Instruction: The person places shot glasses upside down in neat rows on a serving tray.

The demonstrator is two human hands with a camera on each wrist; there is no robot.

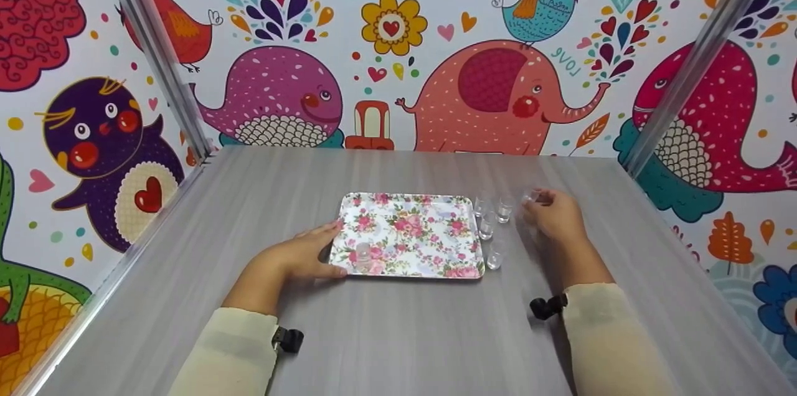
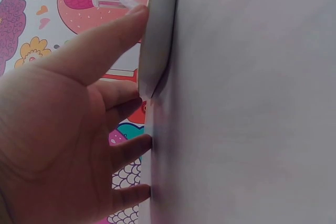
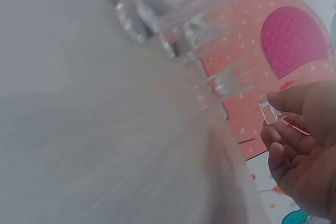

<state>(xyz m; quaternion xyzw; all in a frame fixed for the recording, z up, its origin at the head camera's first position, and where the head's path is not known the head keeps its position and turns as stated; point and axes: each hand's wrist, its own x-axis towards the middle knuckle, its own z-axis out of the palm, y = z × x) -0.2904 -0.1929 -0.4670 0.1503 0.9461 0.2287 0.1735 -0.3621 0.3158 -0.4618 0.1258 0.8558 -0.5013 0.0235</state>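
Note:
My left hand [image 1: 305,253] rests at the near left corner of a flower-patterned tray [image 1: 414,253], its thumb on the near rim and its straight fingers along the left side. In the left wrist view, the thumb touches the tray's edge [image 2: 159,35] and the other fingers are spread. One small clear shot glass [image 1: 363,253] stands on the tray near that corner. My right hand [image 1: 557,218] pinches another clear shot glass [image 3: 269,113] between thumb and fingers, to the right of the tray. Several more shot glasses [image 1: 504,212] stand between this hand and the tray's right edge.
The grey wood-grain table [image 1: 405,334] ends at a back wall [image 1: 386,116] printed with cartoon animals. Metal posts [image 1: 159,60] rise at both back corners. A small black camera [image 1: 288,340] is strapped at each wrist.

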